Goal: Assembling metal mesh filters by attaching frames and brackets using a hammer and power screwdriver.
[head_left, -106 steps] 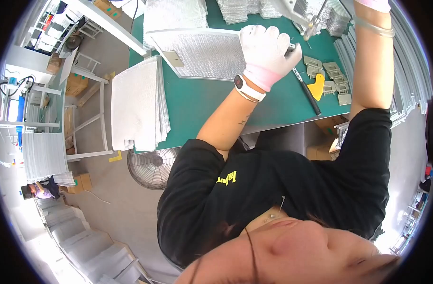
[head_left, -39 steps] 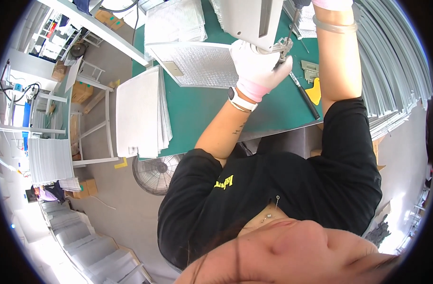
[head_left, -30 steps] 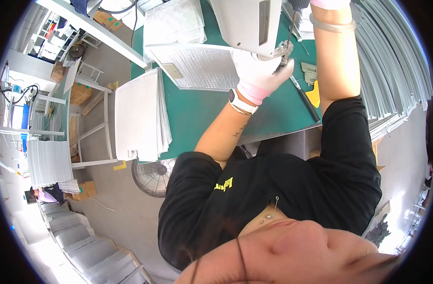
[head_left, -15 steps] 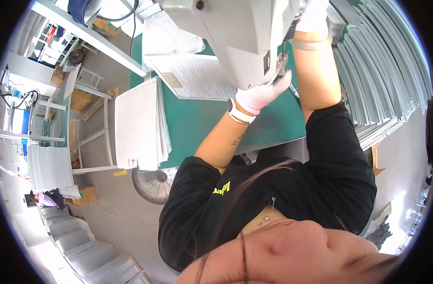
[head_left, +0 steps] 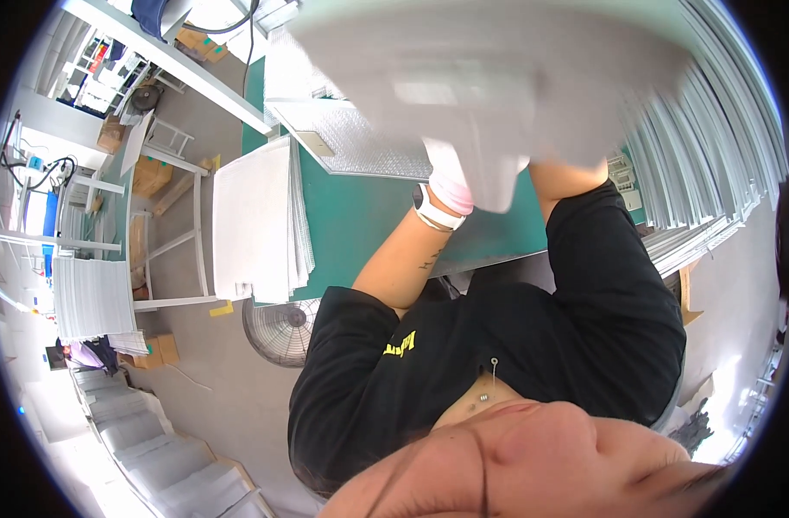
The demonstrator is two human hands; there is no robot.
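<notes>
I judged the work midway: one mesh panel (head_left: 360, 142) lay flat on the green tabletop (head_left: 360, 233), a white stack (head_left: 256, 220) waited beside it. A large blurred grey sheet (head_left: 498, 78) was raised close before me. It hid both hands; only the left wrist's watch (head_left: 433, 211) showed, so I couldn't tell either grip.

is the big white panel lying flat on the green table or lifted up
Lifted. The white panel is raised close to the camera, blurred, covering both hands; only the left wrist's watch shows, above the green table.
</notes>
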